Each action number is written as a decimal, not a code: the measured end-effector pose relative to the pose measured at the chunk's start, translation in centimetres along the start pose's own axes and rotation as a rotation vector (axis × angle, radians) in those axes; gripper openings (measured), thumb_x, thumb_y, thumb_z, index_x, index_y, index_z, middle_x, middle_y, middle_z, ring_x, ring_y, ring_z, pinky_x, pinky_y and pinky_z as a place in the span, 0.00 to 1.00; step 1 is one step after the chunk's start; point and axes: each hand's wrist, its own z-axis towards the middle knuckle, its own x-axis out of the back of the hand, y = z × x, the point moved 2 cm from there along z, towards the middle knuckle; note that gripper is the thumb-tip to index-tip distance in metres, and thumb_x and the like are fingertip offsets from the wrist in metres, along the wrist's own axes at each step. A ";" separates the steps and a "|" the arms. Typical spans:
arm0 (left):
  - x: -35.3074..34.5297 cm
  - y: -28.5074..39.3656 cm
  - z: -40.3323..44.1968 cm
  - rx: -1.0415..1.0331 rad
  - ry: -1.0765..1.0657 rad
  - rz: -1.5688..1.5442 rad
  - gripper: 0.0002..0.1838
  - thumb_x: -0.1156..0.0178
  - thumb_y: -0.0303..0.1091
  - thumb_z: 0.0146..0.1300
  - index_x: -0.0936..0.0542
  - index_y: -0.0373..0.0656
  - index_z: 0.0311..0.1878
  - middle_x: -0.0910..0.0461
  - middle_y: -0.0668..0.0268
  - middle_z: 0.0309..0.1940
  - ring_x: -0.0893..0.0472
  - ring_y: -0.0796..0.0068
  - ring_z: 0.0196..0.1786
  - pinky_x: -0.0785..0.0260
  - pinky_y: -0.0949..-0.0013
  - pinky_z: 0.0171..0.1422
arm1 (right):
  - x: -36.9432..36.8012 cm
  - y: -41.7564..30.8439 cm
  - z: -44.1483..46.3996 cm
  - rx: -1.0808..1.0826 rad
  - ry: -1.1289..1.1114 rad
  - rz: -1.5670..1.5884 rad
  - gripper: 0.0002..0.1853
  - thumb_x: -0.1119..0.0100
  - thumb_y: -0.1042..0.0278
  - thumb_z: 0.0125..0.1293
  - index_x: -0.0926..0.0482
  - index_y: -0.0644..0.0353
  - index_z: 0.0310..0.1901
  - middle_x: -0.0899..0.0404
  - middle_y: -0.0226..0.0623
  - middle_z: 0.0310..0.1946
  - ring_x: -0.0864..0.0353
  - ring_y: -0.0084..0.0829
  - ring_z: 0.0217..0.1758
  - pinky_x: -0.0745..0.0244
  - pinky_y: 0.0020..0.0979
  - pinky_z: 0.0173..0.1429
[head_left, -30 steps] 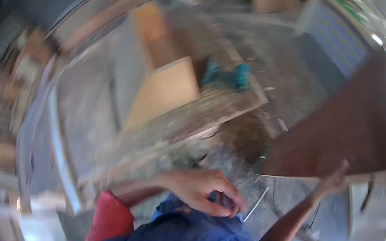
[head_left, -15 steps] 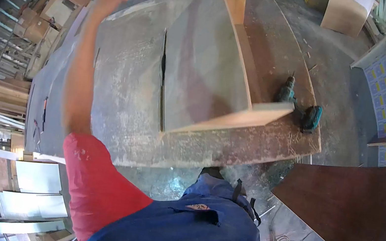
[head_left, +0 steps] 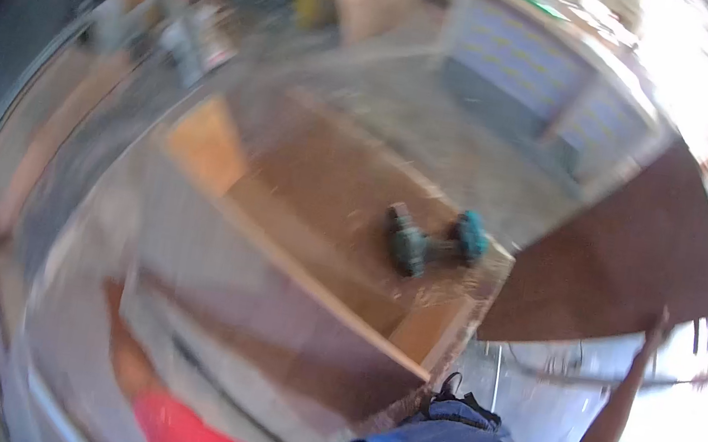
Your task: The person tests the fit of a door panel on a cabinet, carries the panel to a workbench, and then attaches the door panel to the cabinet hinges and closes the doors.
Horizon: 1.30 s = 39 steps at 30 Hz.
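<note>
My right hand (head_left: 657, 329) grips the lower edge of a large dark brown board (head_left: 619, 252), held tilted off the right side of the worktable. On the left, my left hand (head_left: 113, 290) is smeared by motion beside a wooden box-like assembly (head_left: 298, 290); its fingers cannot be made out, and neither can any contact with the assembly. That assembly has a grey panel and light wooden edges. A teal and black cordless drill (head_left: 408, 246) lies on the brown tabletop just beyond it.
The worktable (head_left: 355, 153) fills the middle, its far edge running down to the right. Beyond it on the floor stands a white-framed unit with a patterned panel (head_left: 524, 63). Boards and wood pieces (head_left: 66, 123) line the left side.
My view has swung to the right. My left hand, raised over the far left of the table before, is now lower beside the assembly. My right hand still holds the brown board.
</note>
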 end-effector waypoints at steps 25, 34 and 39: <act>27.3 -5.1 10.8 0.120 0.924 -0.213 0.16 0.48 0.44 0.68 0.17 0.42 0.42 0.15 0.61 0.36 0.17 0.57 0.41 0.26 0.58 0.41 | -5.6 -13.9 -9.4 0.162 0.221 -0.001 0.26 0.41 0.55 0.68 0.29 0.68 0.59 0.22 0.41 0.52 0.24 0.30 0.55 0.32 0.31 0.61; 54.1 24.7 -25.1 -0.566 1.956 -0.499 0.21 0.42 0.47 0.67 0.20 0.37 0.52 0.17 0.56 0.37 0.18 0.60 0.38 0.26 0.53 0.52 | -6.7 -12.7 -10.5 0.267 0.273 0.135 0.24 0.43 0.64 0.70 0.34 0.65 0.62 0.20 0.37 0.48 0.22 0.29 0.50 0.28 0.32 0.56; 55.8 38.9 -17.2 -0.892 1.050 -0.429 0.30 0.39 0.23 0.58 0.31 0.38 0.66 0.33 0.52 0.67 0.36 0.58 0.71 0.45 0.62 0.75 | -6.4 -15.6 -12.4 0.331 0.185 -0.112 0.25 0.39 0.66 0.65 0.33 0.61 0.61 0.18 0.49 0.40 0.16 0.45 0.41 0.24 0.38 0.44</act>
